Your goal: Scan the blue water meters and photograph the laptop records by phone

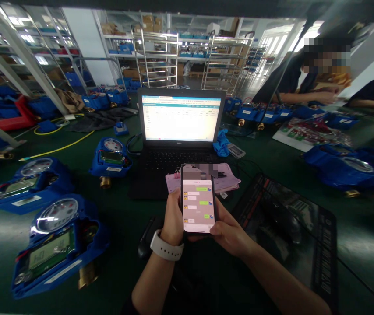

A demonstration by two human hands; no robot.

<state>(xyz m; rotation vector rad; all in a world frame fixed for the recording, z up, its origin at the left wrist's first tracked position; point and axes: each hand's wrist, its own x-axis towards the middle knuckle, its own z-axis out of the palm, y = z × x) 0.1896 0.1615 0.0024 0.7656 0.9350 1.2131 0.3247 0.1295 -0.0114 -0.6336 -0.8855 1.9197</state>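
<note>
Smartphone [198, 199] held up over the near edge of the desk [134, 218], just in front of the laptop; screen lit, chat thread with white and green bubbles showing. Left hand [173, 218] wrapped round the phone's left edge, white watch [166, 247] on that wrist. Right hand [228, 229] cupping the lower right corner, thumb resting at the phone's bottom edge, not over the bubbles. Both hands grasping the phone, neither one free. Progress, as a judgement: the work in hand looks like reading or checking messages; chat open, no keyboard visible on screen, so no typing under way, and the meters alongside are untouched. Just behind the phone, pink papers [223, 177] with a clip lie on the laptop's front edge. Dell laptop [180, 131] open, spreadsheet-like page lit. Dark mouse [146, 240] partly hidden under the left wrist. Black printed mat [292, 227] to the right. Blue water meters with brass fittings on the left, nearest one [57, 245] with dial and LCD, another [110, 157] beside the laptop. Blue glove [221, 143] right of the screen. Another person [308, 85] seated across the desk, far right. Metal racks [156, 57] behind.
</note>
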